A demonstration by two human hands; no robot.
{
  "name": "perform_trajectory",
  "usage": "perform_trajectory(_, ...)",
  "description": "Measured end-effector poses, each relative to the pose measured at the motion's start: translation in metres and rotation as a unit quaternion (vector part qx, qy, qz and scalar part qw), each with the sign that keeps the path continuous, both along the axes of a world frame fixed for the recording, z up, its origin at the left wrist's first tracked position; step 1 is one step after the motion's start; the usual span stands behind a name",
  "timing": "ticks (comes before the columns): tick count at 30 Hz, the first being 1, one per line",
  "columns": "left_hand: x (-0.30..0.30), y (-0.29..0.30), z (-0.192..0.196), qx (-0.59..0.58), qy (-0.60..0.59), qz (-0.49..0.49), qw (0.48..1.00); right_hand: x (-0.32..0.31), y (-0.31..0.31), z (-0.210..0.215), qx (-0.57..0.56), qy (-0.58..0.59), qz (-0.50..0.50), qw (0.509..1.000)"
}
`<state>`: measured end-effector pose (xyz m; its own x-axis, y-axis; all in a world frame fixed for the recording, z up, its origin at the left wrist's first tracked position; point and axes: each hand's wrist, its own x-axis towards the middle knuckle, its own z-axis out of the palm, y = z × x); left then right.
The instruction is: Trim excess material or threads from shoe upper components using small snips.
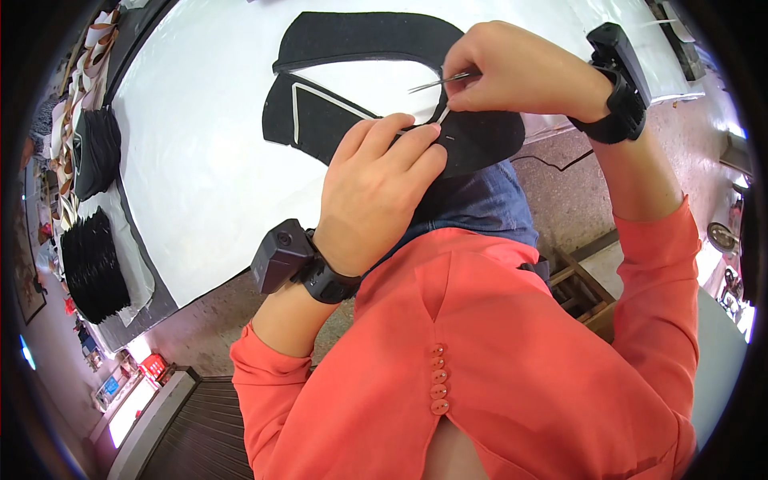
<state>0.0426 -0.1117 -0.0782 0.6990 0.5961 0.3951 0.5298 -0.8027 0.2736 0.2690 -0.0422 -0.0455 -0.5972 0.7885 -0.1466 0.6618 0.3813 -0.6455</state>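
Observation:
A flat, curved black piece [368, 36], much like a shoe upper cut open into a U, lies on the white tabletop and juts over its near edge. A narrow white strip [332, 98] runs along its near arm and bends at the left end. My left hand [376, 180] rests on this arm with fingers stretched out, fingertips at the strip. In my right hand [508, 72], closed above the curve of the U, is a slim pointed metal tool [436, 83]; its tip points left. My right fingertips are by the strip's right end. The tool's grip is hidden.
Stacks of black pieces [96, 264] and a dark bundle [98, 152] lie along the left side of the white-covered table [192, 160]. A wooden crate-like frame [582, 292] stands below at right. A dark cable [564, 166] crosses the floor.

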Motion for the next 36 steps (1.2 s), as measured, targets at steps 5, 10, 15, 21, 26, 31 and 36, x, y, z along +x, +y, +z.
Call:
perform_trajectory(5, -0.001, 0.000, -0.007, 0.022, 0.001, -0.007, 1.000, -0.018, -0.002, 0.008, -0.046, 0.047, -0.002, 0.998)
perform_trajectory(10, -0.001, 0.001, -0.008, 0.022, -0.004, -0.009, 1.000, -0.004, 0.002, -0.001, -0.016, -0.001, -0.036, 0.999)
perform_trajectory(15, 0.004, -0.002, -0.007, 0.000, -0.030, 0.013, 0.999, 0.000, 0.003, -0.010, -0.015, 0.012, -0.040, 0.999)
perform_trajectory(21, 0.008, -0.005, -0.006, 0.005, -0.007, 0.023, 1.000, -0.001, 0.006, -0.009, -0.045, -0.004, -0.038, 0.998)
perform_trajectory(26, 0.010, -0.003, -0.005, -0.005, -0.004, 0.024, 1.000, 0.005, 0.011, -0.004, -0.013, 0.007, -0.020, 1.000)
perform_trajectory(31, 0.018, 0.000, -0.004, -0.006, -0.013, 0.027, 1.000, 0.003, 0.015, -0.003, -0.021, -0.032, -0.009, 0.999)
perform_trajectory(36, 0.023, -0.002, -0.008, 0.017, 0.001, 0.047, 0.999, 0.003, 0.019, 0.008, -0.096, -0.019, 0.003, 0.995)
